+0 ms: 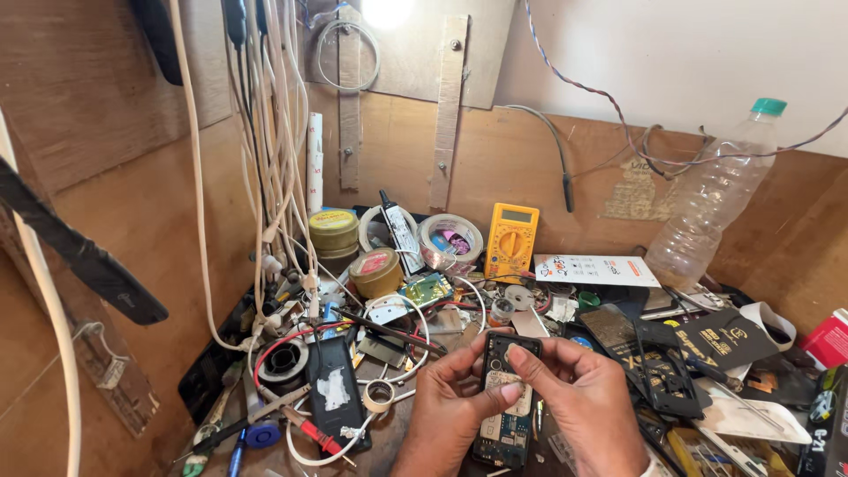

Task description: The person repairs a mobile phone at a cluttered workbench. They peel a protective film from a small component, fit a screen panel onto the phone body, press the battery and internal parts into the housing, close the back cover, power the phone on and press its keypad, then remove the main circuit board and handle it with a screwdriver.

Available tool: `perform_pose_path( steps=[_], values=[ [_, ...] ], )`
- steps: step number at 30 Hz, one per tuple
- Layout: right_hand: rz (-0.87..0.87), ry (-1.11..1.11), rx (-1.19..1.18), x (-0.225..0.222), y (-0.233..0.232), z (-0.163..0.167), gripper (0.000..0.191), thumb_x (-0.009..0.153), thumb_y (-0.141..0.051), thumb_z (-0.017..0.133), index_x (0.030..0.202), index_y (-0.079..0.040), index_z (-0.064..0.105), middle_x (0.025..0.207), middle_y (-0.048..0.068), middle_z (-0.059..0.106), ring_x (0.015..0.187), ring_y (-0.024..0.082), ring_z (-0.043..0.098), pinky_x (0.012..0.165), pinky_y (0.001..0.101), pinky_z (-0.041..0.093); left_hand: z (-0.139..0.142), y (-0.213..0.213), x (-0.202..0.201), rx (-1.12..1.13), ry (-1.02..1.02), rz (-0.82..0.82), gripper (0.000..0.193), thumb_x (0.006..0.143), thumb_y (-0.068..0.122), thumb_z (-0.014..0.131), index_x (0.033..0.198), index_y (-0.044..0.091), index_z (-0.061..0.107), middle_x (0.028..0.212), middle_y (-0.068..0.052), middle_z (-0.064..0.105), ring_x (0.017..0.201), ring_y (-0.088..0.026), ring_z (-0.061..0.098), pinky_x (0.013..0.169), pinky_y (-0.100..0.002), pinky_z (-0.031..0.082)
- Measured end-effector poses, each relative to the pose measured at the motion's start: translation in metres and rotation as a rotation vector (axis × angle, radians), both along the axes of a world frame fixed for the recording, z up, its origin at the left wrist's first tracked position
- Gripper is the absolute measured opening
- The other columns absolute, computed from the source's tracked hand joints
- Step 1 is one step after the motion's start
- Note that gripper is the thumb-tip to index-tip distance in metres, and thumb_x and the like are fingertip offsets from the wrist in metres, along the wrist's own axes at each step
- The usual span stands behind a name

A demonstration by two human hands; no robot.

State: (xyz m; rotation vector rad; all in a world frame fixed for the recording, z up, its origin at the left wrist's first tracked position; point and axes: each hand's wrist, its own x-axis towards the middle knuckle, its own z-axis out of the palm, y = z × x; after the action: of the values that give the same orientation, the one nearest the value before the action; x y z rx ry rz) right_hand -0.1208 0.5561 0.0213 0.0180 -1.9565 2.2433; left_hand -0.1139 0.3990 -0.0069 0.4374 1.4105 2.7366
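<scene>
Hands (521, 397) around half-hidden opened phone (505, 415)

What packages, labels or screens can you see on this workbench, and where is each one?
Yellow multimeter: leaning at the back wall, grey screen on top.
White card with orange corner: flat, right of the multimeter.
Red box: right edge.
Clear plastic bottle: right rear, green cap, no label seen.

Both hands (521, 397) hold opened phone (505, 397).

Two bare hands (521, 397) (no sleeves)
</scene>
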Motion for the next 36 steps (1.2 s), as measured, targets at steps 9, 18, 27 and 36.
perform_pose_path(
  steps=[9,18,27,36],
  values=[
    [-0.024,-0.124,0.011,-0.005,0.017,0.003,0.023,0.084,-0.016,0.08,0.095,0.004,0.077,0.077,0.008,0.072,0.058,0.013,0.058,0.052,0.0283,0.045,-0.001,0.0,0.008,-0.087,-0.132,-0.189,0.05,0.083,0.0,0.073,0.13,-0.007,0.058,0.098,-0.015,0.077,0.072,-0.022,0.075,0.063,-0.036,0.063],
    [0.09,-0.22,-0.02,0.013,0.01,0.011,0.035,0.087,-0.029,0.07,0.1,0.003,0.074,0.076,0.008,0.074,0.055,0.016,0.065,0.046,0.0316,0.052,0.001,-0.004,0.015,-0.064,-0.091,-0.15,0.044,0.087,-0.005,0.071,0.13,-0.01,0.065,0.093,-0.016,0.078,0.067,-0.022,0.074,0.058,-0.039,0.064],
    [0.039,-0.165,0.068,0.014,0.012,0.0,0.028,0.087,-0.021,0.075,0.099,0.004,0.073,0.077,0.008,0.073,0.055,0.016,0.062,0.047,0.0309,0.048,0.011,-0.004,0.027,-0.188,-0.253,-0.189,0.036,0.091,0.002,0.066,0.127,0.004,0.063,0.097,-0.011,0.078,0.075,-0.021,0.076,0.065,-0.04,0.066],
    [0.027,-0.121,0.178,0.015,0.011,-0.01,0.034,0.087,-0.023,0.074,0.108,0.003,0.072,0.082,0.007,0.075,0.064,0.013,0.065,0.058,0.0294,0.053,-0.003,-0.003,0.021,-0.143,-0.22,-0.081,0.034,0.092,0.001,0.065,0.126,-0.002,0.067,0.094,-0.014,0.077,0.073,-0.023,0.076,0.061,-0.042,0.067]
  ],
)
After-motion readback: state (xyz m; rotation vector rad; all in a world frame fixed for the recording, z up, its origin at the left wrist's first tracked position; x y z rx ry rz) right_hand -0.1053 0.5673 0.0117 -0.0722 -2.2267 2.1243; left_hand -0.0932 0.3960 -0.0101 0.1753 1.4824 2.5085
